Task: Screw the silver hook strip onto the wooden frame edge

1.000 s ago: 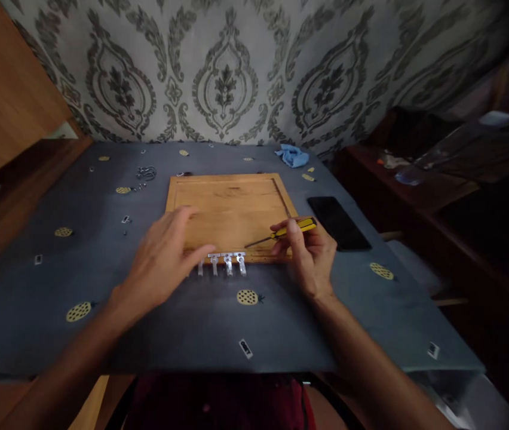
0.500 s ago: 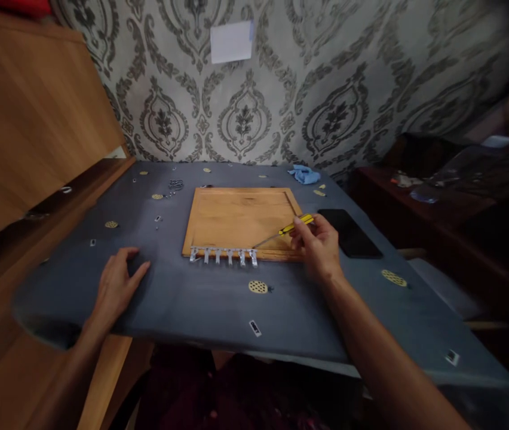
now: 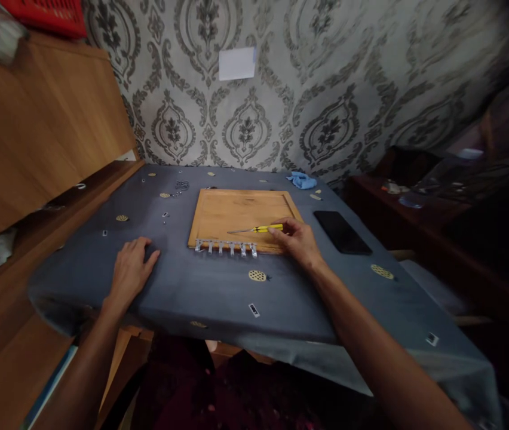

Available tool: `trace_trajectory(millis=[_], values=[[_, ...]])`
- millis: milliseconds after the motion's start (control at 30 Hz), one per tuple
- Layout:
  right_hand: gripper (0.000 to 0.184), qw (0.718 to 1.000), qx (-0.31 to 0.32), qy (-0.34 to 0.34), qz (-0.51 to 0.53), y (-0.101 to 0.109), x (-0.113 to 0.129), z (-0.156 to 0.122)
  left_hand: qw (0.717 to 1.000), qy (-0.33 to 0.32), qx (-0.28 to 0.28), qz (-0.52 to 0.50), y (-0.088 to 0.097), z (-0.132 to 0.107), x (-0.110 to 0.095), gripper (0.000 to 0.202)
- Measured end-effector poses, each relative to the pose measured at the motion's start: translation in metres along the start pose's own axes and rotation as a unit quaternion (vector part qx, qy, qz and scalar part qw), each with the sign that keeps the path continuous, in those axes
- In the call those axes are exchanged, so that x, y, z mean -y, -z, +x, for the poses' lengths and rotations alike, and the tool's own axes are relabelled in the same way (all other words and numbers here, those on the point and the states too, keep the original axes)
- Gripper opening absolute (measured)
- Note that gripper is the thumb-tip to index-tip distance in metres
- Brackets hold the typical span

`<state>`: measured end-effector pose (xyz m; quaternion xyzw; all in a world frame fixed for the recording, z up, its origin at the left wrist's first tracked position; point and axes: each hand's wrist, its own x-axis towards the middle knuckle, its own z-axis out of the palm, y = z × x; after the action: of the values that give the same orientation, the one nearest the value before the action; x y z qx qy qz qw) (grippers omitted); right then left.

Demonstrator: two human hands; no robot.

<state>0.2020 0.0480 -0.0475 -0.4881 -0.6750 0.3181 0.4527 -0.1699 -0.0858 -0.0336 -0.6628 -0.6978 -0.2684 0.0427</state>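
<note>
Screwdriver (image 3: 261, 229) has swung leftward; I judge work at the hooks (image 3: 232, 248) paused. Right grip (image 3: 298, 240) pinches it; left hand (image 3: 131, 267) loosely spread.

A flat black device (image 3: 342, 232) lies at the tabletop's (image 3: 209, 298) right, a crumpled blue cloth (image 3: 301, 181) far right. A white card (image 3: 237, 63) hangs on the patterned wall (image 3: 276, 113); a wooden cabinet (image 3: 66, 119) stands left.

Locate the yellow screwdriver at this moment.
In the head view, the right hand holds the yellow screwdriver over the wooden board, near the metal clips.
</note>
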Motion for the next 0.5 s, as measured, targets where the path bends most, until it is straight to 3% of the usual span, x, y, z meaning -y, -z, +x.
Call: trace_trajectory(millis=[133,233,300,400,500], values=[[0.028,0.995,0.04,0.027,-0.083,-0.003,-0.009,0.0,0.994,-0.074,0.04,-0.071,0.002,-0.016,-0.037,0.024],[0.027,0.987,0.064,0.052,-0.136,-0.005,-0.007,0.001,0.96,-0.219,0.125,-0.123,-0.001,-0.028,-0.079,0.019],[0.024,0.981,0.07,0.076,-0.163,-0.004,0.002,-0.001,0.938,-0.29,0.145,-0.123,-0.006,-0.032,-0.098,0.019],[0.023,0.974,0.052,0.102,-0.195,0.008,0.022,-0.017,0.931,-0.315,0.147,-0.107,-0.013,-0.033,-0.101,0.017],[0.028,0.97,0.025,0.102,-0.219,0.034,0.034,-0.058,0.942,-0.288,0.125,-0.119,-0.018,-0.038,-0.082,0.014]])
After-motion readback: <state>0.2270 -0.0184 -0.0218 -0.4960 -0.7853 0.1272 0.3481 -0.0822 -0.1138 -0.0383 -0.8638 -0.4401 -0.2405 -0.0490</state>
